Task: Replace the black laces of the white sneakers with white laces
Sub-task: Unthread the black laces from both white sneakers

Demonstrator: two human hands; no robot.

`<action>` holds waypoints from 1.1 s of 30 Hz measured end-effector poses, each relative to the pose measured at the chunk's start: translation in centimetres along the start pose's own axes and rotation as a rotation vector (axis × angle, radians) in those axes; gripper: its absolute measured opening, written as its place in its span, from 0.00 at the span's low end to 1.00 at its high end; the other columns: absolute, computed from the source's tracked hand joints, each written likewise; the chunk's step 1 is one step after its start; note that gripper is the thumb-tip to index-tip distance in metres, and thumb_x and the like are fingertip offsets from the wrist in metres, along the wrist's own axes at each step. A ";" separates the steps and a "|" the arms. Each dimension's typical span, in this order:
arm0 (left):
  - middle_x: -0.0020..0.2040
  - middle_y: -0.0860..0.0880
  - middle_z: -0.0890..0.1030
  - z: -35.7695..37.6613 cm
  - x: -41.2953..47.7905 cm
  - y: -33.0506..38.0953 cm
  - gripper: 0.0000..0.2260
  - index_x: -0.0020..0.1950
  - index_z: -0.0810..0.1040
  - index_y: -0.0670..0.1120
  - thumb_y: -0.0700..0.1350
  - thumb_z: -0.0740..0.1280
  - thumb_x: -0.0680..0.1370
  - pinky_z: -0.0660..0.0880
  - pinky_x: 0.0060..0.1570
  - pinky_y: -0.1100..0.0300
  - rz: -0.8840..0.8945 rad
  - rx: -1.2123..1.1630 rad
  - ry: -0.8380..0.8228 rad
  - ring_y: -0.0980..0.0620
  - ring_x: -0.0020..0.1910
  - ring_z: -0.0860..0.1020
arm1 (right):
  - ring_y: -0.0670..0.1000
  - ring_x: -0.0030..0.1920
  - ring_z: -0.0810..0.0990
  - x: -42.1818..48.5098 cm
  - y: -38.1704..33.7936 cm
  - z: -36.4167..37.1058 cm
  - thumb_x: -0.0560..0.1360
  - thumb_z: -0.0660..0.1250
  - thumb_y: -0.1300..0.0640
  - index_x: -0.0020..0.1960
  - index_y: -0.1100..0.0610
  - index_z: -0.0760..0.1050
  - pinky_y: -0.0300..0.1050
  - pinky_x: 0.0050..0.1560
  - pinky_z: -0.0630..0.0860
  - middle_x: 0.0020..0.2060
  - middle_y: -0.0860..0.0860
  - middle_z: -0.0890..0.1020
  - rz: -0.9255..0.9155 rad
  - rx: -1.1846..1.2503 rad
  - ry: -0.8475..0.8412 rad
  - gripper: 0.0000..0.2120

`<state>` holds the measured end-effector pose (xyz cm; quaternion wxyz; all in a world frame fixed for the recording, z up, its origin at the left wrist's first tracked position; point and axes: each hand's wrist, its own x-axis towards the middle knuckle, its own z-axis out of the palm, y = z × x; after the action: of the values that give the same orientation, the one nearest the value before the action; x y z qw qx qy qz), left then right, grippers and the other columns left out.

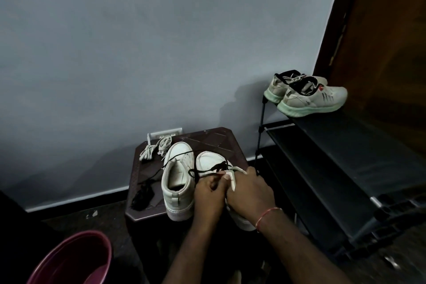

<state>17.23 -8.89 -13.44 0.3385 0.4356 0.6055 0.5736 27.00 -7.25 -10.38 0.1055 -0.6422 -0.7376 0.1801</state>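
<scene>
Head view: right-hand white leather sneaker (211, 161) sits on dark brown plastic stool (214, 139), toe to the wall, heel toward the person, long axis straight away. The left hand (208, 194) pinches thin black lace (215, 166) just ahead of it, so it's the nearer puller. The right hand (250, 191) grips the sneaker's upper. Bundled white laces (156, 148) lie far-left.

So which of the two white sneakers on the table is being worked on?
The right sneaker, nearer the shoe rack: the left hand pinches its black lace and the right hand holds its upper. Neither hand holds the left sneaker.
</scene>
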 end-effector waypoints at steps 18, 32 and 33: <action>0.40 0.48 0.81 -0.6 0.8 -0.4 0.05 0.40 0.80 0.50 0.48 0.74 0.73 0.73 0.41 0.63 0.015 0.021 -0.026 0.58 0.37 0.78 | 0.60 0.59 0.73 -0.1 -0.2 -0.1 0.77 0.54 0.43 0.62 0.47 0.73 0.51 0.56 0.71 0.61 0.56 0.70 0.014 0.016 -0.010 0.18; 0.33 0.52 0.81 -3.1 2.3 8.5 0.07 0.40 0.78 0.44 0.41 0.66 0.79 0.73 0.33 0.66 0.122 -0.524 0.267 0.59 0.32 0.76 | 0.60 0.59 0.73 0.0 -0.3 -0.2 0.75 0.58 0.45 0.66 0.47 0.71 0.52 0.57 0.71 0.61 0.56 0.70 0.007 -0.004 -0.022 0.20; 0.35 0.52 0.81 -3.0 2.3 7.4 0.06 0.42 0.79 0.44 0.44 0.67 0.78 0.73 0.34 0.65 0.103 -0.427 0.234 0.58 0.33 0.75 | 0.60 0.59 0.73 0.0 -0.4 -0.3 0.75 0.58 0.45 0.65 0.47 0.71 0.52 0.57 0.71 0.61 0.55 0.70 0.006 -0.005 -0.024 0.20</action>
<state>14.64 -8.25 -5.55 0.3208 0.3153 0.4826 0.7515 26.72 -7.27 -9.98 0.0947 -0.6426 -0.7371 0.1863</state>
